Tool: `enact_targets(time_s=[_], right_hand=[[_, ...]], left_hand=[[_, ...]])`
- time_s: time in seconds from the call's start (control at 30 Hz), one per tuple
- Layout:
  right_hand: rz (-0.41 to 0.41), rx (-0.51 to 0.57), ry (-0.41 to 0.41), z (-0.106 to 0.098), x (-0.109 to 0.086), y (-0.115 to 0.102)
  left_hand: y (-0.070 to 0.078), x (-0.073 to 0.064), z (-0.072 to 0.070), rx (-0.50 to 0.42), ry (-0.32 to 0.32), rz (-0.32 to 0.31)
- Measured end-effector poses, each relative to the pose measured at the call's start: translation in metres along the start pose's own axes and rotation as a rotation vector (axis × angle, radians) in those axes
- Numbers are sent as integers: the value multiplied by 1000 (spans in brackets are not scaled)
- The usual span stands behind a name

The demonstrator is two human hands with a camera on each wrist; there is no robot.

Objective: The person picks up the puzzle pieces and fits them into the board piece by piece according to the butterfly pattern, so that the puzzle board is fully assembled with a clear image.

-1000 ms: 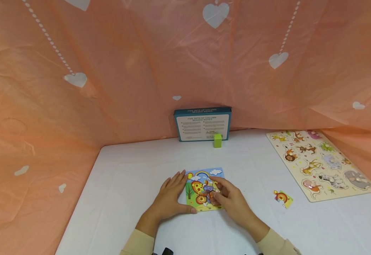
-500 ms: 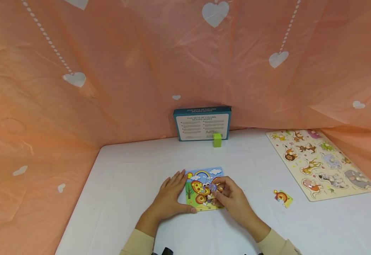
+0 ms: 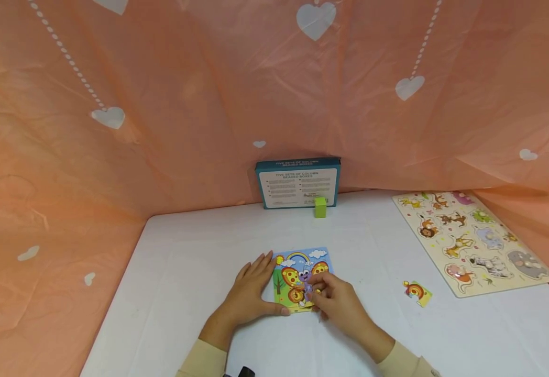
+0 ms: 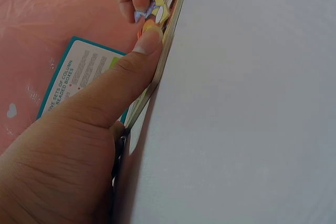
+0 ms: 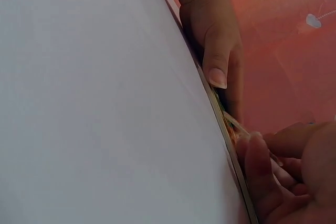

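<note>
A small square jigsaw board (image 3: 279,285) with a cartoon butterfly, rainbow and tree lies on the white table in the head view. My left hand (image 3: 251,293) steadies it, fingers spread straight along the left side and thumb on the near edge. Between thumb and fingertips of my right hand (image 3: 342,303) is a jigsaw piece (image 4: 160,6), yellow with a bit of purple. It tilts over the board's lower right part, and the right wrist view catches its thin edge (image 5: 236,123). My right fingers hide that corner of the picture.
Right of the board lies a loose jigsaw piece (image 3: 417,293). Farther right is a large wooden animal puzzle (image 3: 505,283). At the back, a blue-edged box (image 3: 281,191) leans by the peach curtain (image 3: 185,131), with a green cube (image 3: 320,208) before it.
My right hand has moved a little toward the board's near edge with the piece, uncovering the butterfly's face and upper right wing. My left hand stays in place.
</note>
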State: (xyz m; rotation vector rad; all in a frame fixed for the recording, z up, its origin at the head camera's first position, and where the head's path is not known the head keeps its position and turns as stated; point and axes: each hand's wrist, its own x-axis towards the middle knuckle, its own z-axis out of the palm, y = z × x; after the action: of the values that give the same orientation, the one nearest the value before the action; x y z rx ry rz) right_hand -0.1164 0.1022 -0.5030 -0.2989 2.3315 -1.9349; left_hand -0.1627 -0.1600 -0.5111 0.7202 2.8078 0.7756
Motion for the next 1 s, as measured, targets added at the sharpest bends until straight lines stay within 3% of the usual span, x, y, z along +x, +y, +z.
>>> enact_targets(time_s=[0.2, 0.43, 0.7, 1.0], right_hand=[[26, 67, 17, 2, -1, -2], [26, -34, 63, 2, 1, -2], [-126, -262, 191, -3, -4, -4], [-280, -221, 109, -17, -10, -5]], left_hand=[[-1, 0, -1, 3, 1, 6], [-1, 0, 0, 2, 3, 3], [0, -1, -1, -10, 1, -2], [1, -1, -1, -18, 2, 5]])
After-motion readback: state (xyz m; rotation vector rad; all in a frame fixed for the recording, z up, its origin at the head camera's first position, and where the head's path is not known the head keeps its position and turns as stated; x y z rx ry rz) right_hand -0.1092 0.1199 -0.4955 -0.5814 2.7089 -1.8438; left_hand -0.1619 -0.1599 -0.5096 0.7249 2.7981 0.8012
